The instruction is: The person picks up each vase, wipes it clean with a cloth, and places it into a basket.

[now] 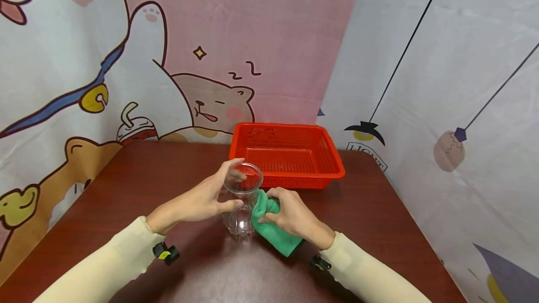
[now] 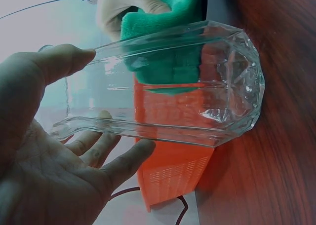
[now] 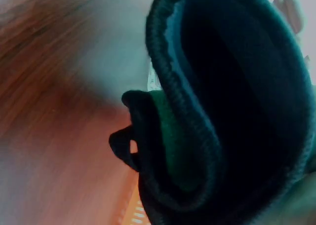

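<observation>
The clear faceted glass vase is standing upright on the dark red-brown wooden tabletop, just in front of the orange perforated plastic basket. The left hand is steadying it: thumb low on the near wall, fingers curling round the flared rim. The right hand is clutching a bunched green microfibre cloth and pressing it against the vase's right side; in the right wrist view only dark folds of the cloth are showing, so the finger positions there cannot be made out.

Risks, judged from this pose:
- The left grip is looking loose and high; a sideways push from the cloth is likely to tip or slide the vase on its narrow foot
- Smooth glass is offering little friction; a harder rub could twist it out of the fingers
- The basket wall is sitting close behind; a knocked vase could be striking it or rolling off the tabletop
</observation>
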The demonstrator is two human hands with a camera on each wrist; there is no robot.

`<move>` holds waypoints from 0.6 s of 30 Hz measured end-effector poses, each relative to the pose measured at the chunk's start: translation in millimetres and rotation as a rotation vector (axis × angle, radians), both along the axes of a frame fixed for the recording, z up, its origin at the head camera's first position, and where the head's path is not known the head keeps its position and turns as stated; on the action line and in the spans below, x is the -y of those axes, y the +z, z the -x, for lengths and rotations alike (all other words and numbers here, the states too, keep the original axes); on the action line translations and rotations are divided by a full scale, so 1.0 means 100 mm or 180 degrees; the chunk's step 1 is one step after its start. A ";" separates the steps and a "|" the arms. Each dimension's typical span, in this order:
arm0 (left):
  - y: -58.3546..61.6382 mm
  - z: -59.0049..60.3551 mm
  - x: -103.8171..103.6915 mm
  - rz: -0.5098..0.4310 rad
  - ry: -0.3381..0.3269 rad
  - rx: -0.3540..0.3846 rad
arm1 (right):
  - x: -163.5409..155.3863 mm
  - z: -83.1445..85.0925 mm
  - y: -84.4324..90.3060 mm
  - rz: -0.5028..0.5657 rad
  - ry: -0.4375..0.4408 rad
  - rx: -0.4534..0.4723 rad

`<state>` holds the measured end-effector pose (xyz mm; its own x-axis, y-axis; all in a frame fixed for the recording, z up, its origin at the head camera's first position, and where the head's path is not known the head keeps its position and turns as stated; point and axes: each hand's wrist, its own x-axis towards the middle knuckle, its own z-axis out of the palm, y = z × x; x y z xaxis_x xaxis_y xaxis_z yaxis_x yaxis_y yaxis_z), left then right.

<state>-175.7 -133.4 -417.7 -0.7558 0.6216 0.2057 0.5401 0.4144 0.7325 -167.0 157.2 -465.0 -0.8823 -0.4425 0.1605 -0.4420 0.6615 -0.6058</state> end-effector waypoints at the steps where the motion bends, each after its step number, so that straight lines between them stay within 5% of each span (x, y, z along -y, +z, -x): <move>1: 0.00 0.00 0.00 0.0003 -0.0001 -0.0001 | 0.00 0.00 -0.01 -0.0029 0.0014 -0.0009; 18: 0.00 0.00 0.00 -0.0011 0.0003 -0.0008 | -0.03 0.00 -0.15 -0.0361 0.0103 0.0033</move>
